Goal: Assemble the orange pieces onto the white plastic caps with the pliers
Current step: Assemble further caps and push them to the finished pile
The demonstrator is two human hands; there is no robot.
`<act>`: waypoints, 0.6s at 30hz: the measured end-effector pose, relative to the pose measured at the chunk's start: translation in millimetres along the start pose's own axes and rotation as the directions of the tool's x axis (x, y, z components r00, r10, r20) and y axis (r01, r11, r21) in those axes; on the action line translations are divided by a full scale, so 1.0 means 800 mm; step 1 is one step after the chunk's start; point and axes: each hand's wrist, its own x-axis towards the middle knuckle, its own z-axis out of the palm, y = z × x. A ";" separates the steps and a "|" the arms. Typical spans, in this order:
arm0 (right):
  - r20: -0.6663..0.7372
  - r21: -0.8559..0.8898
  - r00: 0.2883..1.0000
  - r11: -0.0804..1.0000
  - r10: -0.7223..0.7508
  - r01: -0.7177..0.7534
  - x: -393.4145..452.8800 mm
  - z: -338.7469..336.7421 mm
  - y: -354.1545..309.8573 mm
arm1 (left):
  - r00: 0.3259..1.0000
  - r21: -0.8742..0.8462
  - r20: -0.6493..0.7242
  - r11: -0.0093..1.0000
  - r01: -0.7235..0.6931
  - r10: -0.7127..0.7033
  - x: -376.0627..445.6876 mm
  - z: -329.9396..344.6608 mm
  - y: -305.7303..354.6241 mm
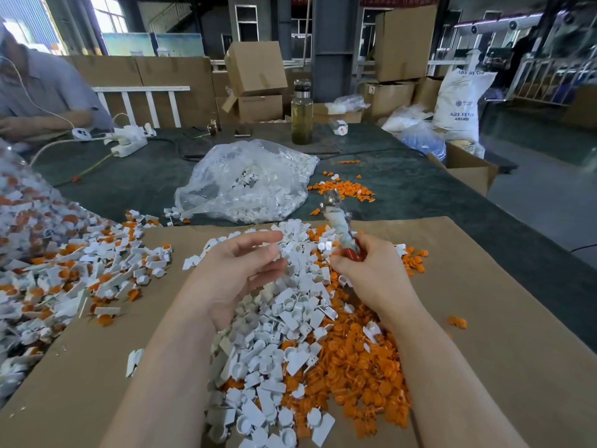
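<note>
Head view looks down on a sheet of brown cardboard (484, 318) laid over the dark tabletop (420, 189), and both hands are up over the heap. Right hand (371, 270) has its grip wrapped around the red-handled pliers (339, 221), the blurred metal nose pointing up and away. Left hand (239, 273) sits palm-up with fingers loosely curled, its fingertips at a small white piece too blurred to make out, so I cannot tell whether that grip is closed. Beneath the wrists, loose white plastic caps (274, 334) spill down the cardboard, with the orange pieces (355, 367) piled just beside them on the right. On the left, a spread of finished white-and-orange parts (80, 270). Further back, a clear plastic bag (245, 182) holds more white pieces, with scattered orange bits (342, 189) lying near it. A bottle (302, 113) of yellowish liquid stands upright beyond.
</note>
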 end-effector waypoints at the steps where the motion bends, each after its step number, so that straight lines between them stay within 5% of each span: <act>1: -0.001 0.043 1.000 0.999 0.000 0.000 -0.001 0.000 -0.002 | 1.000 -0.029 -0.001 1.000 0.002 -0.002 0.000 0.002 0.001; 6: -0.007 0.260 1.000 0.965 -0.012 0.014 -0.006 0.004 -0.012 | 0.995 -0.068 -0.098 0.997 -0.036 0.029 0.002 0.017 -0.001; 18: 0.032 0.553 0.999 0.833 -0.033 0.010 -0.012 0.003 -0.022 | 1.000 -0.076 0.005 0.997 -0.031 0.031 -0.003 0.026 0.000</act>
